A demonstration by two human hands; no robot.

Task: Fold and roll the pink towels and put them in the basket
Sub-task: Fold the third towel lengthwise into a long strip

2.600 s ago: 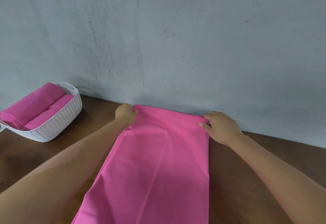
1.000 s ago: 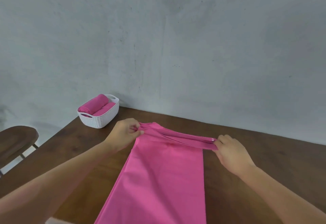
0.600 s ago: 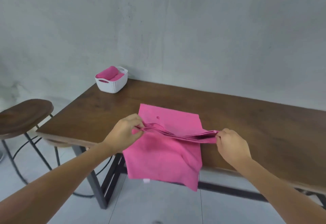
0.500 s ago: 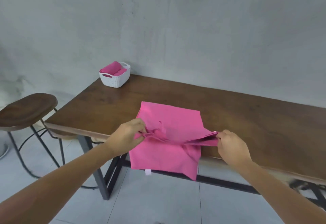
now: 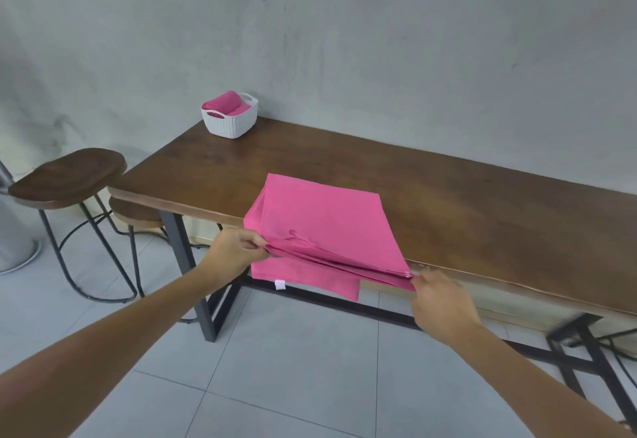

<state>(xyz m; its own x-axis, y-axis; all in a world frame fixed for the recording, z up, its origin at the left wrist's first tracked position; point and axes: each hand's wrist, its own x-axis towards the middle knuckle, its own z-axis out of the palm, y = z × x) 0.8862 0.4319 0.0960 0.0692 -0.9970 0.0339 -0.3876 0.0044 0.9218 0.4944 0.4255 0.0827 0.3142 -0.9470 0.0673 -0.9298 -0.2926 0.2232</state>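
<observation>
The person's left hand [image 5: 238, 254] pinches one corner of a pink towel [image 5: 324, 227], thumb and fingers closed on the gathered layers. The right hand [image 5: 439, 303] pinches the opposite corner the same way, though it is slightly blurred. Between the two hands the doubled edge of the towel is stretched taut in the air, just in front of the near edge of the bench [image 5: 465, 210]. From that held edge, part of the towel slopes up and lies flat on the dark wooden bench top, while another part hangs down below the hands in front of the bench, with a small white tag [image 5: 280, 285] at its lower edge.

At the far left corner of the bench, well apart from the hands, stands a white basket [image 5: 230, 124] against the grey wall. Rolled pink towels [image 5: 222, 104] lie inside it.

To the left of the bench stands a wooden stool [image 5: 69, 175] on black metal legs, with a second stool [image 5: 136, 212] partly tucked under the bench end. The floor is pale grey tile.
</observation>
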